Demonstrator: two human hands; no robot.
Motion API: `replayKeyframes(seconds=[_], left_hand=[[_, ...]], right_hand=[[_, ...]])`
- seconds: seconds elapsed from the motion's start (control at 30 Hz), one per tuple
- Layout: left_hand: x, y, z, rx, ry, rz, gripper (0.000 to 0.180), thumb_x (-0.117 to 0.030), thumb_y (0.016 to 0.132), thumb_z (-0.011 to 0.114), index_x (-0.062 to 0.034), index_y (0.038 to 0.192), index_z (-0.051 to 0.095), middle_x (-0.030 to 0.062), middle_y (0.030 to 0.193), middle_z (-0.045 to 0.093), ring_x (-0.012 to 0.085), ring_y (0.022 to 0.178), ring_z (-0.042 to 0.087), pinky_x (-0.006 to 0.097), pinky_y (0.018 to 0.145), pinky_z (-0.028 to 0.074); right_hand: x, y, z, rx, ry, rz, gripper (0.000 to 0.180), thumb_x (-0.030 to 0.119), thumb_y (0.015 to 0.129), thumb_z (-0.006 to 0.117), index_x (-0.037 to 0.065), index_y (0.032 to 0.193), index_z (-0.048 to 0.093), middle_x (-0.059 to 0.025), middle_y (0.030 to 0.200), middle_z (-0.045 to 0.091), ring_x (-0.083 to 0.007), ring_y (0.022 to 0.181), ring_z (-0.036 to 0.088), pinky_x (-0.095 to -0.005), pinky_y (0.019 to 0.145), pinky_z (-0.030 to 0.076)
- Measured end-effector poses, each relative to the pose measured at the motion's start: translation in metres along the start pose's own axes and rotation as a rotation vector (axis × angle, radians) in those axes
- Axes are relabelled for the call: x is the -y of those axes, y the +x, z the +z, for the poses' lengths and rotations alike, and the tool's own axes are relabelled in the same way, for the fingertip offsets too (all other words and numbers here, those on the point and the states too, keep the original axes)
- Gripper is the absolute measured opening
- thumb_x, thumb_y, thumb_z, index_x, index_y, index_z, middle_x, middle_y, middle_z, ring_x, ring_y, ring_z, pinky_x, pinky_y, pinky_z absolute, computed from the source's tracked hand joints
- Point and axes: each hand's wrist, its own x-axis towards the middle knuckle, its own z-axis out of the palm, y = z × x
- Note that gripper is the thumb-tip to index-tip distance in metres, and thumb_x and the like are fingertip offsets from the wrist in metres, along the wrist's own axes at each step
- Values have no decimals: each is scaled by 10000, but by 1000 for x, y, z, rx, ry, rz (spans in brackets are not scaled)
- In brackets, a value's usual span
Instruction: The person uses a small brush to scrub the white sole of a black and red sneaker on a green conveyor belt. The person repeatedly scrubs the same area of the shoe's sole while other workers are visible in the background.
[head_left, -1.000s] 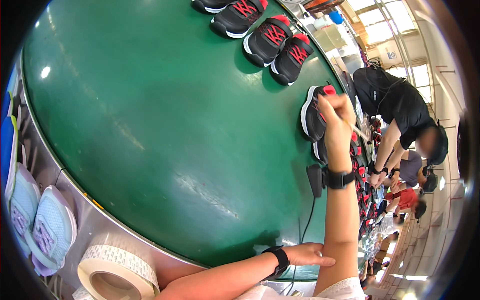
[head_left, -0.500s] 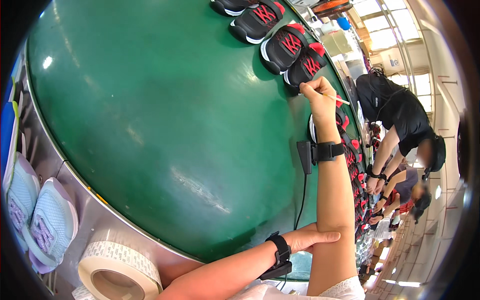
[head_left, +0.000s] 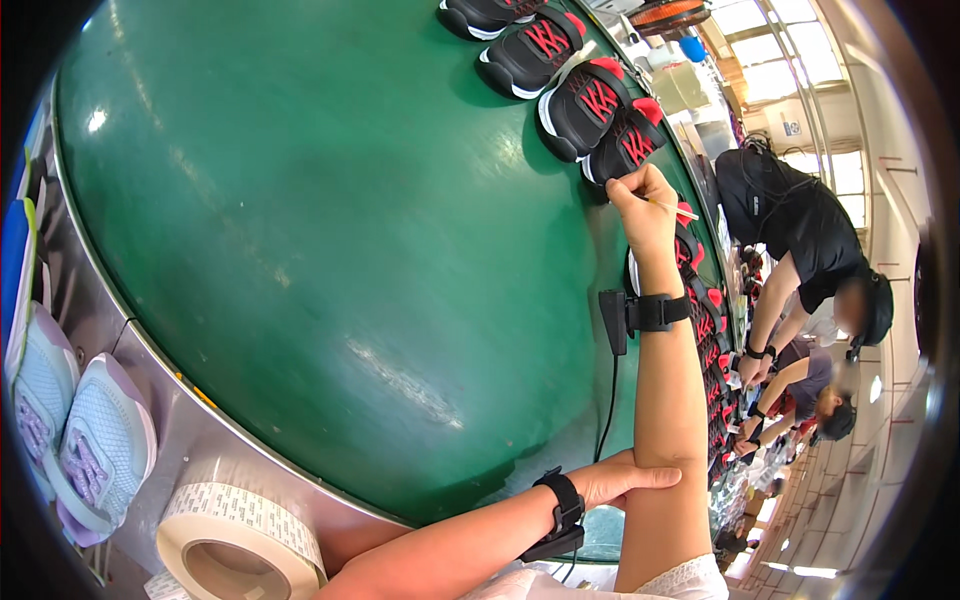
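Note:
My right hand [head_left: 645,205] stretches out over the green surface, its fingers pinched round a thin pale stick [head_left: 682,211]. One end of the stick pokes out on the right of the hand; its other end is hidden by my fingers. The fingertips are by the toe of a black shoe [head_left: 626,145] with red laces; whether they touch it I cannot tell. More such shoes [head_left: 583,108] stand in a row along the far right edge, running on past my forearm. My left hand [head_left: 625,478] is closed round my right forearm [head_left: 672,420] near the elbow.
The green belt-like surface [head_left: 300,250] has a curved metal rim. Light blue shoes with purple laces [head_left: 100,445] and a roll of printed labels [head_left: 240,540] lie at the lower left. Across the row, a person in black [head_left: 800,225] and others work.
The row of black shoes has shifted a little right and nearer. My right hand has drifted slightly the same way with the stick; my left hand keeps its hold.

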Motion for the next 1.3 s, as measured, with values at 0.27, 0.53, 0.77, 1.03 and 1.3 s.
replayKeyframes(seconds=[0.27,0.53,0.77,1.03,1.3], left_hand=[[1,1,0,-12,25,-25,828,-546,685,642,-118,1310,307,70,1258,428,196,1158,420,380,908,395],[10,4,-4,-50,36,-39,804,-528,687,650,-115,1296,324,65,1236,445,193,1127,451,379,865,436],[11,2,-3,-73,55,-79,758,-513,696,650,-125,1279,361,56,1209,477,183,1099,479,371,861,439],[13,2,-2,-101,70,-86,743,-512,699,648,-131,1275,374,43,1191,498,174,1084,492,366,851,444],[15,3,-1,-94,98,-85,741,-523,709,633,-133,1277,362,47,1195,489,181,1084,490,385,833,449]], right_hand=[[-7,-7,-8,-61,-3,-14,160,21,675,602,36,610,456,19,579,479,-45,541,402,-203,509,347],[-11,-16,-13,-103,77,-5,153,0,678,591,36,615,456,9,623,506,-49,575,423,-200,557,366],[-23,-23,-18,-99,104,-73,151,-26,673,568,29,613,441,-2,625,491,-60,606,442,-226,692,420],[-24,-29,-24,-80,146,-64,164,-58,665,544,31,609,418,-1,603,460,-68,596,434,-289,804,447],[-31,-33,-33,-37,167,-53,188,-68,657,537,50,604,400,8,601,449,-68,581,425,-315,823,445]])
